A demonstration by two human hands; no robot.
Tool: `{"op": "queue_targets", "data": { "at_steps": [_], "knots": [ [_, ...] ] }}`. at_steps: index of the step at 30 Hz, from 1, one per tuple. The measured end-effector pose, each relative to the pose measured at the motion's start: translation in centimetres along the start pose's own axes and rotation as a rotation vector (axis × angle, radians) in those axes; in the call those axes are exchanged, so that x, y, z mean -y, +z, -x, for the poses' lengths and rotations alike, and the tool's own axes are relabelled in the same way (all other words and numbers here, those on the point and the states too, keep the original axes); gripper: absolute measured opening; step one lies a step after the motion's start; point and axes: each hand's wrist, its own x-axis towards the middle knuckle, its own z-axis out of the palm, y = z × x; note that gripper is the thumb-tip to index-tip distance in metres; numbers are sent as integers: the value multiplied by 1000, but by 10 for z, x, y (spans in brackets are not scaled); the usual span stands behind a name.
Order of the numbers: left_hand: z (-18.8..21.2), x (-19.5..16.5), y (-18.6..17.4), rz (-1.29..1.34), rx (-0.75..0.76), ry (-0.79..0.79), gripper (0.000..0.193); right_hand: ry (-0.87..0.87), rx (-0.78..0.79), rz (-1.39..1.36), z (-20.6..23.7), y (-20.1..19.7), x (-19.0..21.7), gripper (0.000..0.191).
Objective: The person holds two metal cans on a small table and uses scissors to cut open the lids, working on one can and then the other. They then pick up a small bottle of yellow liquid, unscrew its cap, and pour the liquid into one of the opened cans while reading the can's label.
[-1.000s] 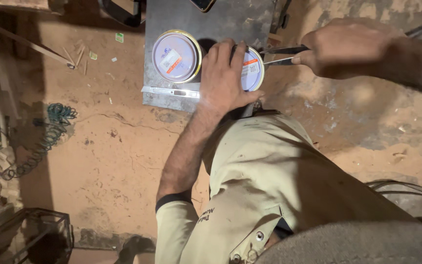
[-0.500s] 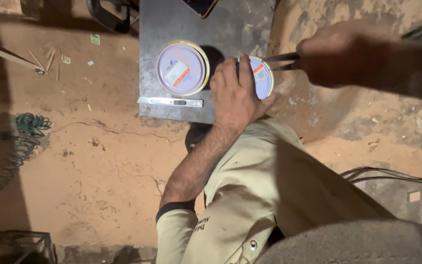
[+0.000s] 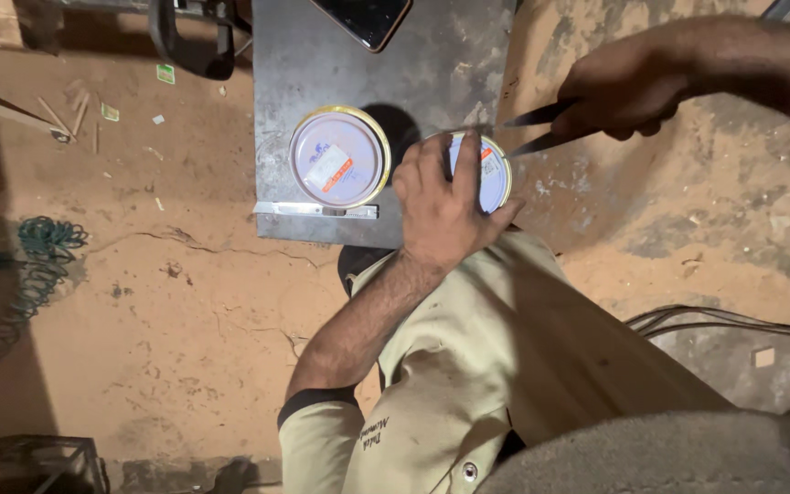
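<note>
While the left hand [image 3: 445, 206] lies spread flat over the lid of a round tin can [image 3: 491, 169], its grip pressing down rather than pinching, the right hand [image 3: 628, 91] is clenched around the dark handles of a pair of pliers [image 3: 541, 128] whose tips touch the can's rim. That can sits at the near right corner of a scuffed grey metal worktop [image 3: 322, 55]. A second round tin [image 3: 338, 155], gold-rimmed with a pale lid, stands just beside it near the front edge.
</note>
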Motion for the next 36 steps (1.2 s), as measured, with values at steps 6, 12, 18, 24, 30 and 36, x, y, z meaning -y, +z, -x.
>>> {"op": "queue_targets", "data": {
  "at_steps": [6,12,18,24,30,36],
  "knots": [
    [-3,-2,-1,-12,23,20,97,-342,-17,-440,-34,33,-31,46],
    [-4,-4,-2,-21,20,51,99,-367,-136,-417,-45,61,-50,47],
    [-1,-4,-4,-57,42,66,96,-326,-427,278,3,44,-7,25],
    [-2,1,-6,-33,27,99,94,-1635,-473,-266,44,11,-34,44],
    [-3,1,-8,-44,61,60,98,-672,-59,-457,-78,55,-43,51],
    [-10,-8,-12,-139,146,72,88,-750,35,-873,-100,108,-36,43]
  ]
}}
